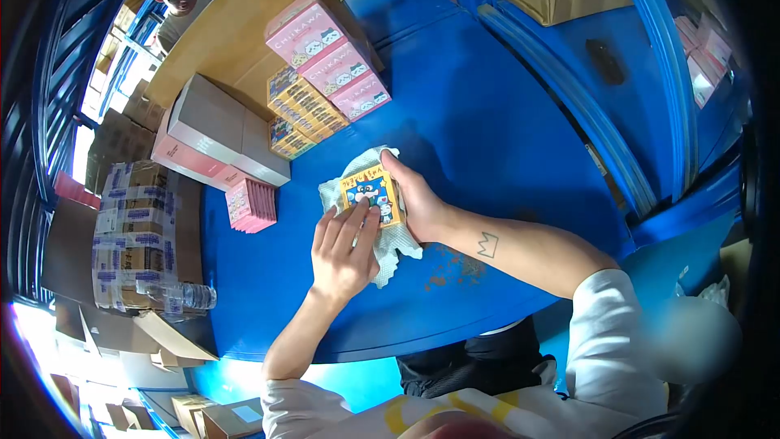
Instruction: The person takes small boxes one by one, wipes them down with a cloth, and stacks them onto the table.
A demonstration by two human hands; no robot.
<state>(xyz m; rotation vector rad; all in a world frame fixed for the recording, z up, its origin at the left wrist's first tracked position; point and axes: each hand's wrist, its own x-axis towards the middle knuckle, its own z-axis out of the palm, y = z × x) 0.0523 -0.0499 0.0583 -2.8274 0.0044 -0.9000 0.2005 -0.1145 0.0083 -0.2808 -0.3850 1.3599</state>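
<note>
One small yellow box (372, 192) is being handled over a pale cloth (396, 245), the right hand (418, 199) curled round its edge, the left hand (345, 252) half open, fingers resting on its face. Yellow boxes (302, 106) and pink boxes (337, 61) stand stacked; whether they are finished, I cannot tell. The blue worktop (479, 114) has brown crumbs (455, 268); a person (177, 0) is beyond.

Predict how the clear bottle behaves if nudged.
The clear bottle would probably roll, being round and on its side. Its ridged, see-through plastic may flex if squeezed. Fill level isn't clear, so weight is anyone's guess.
</note>
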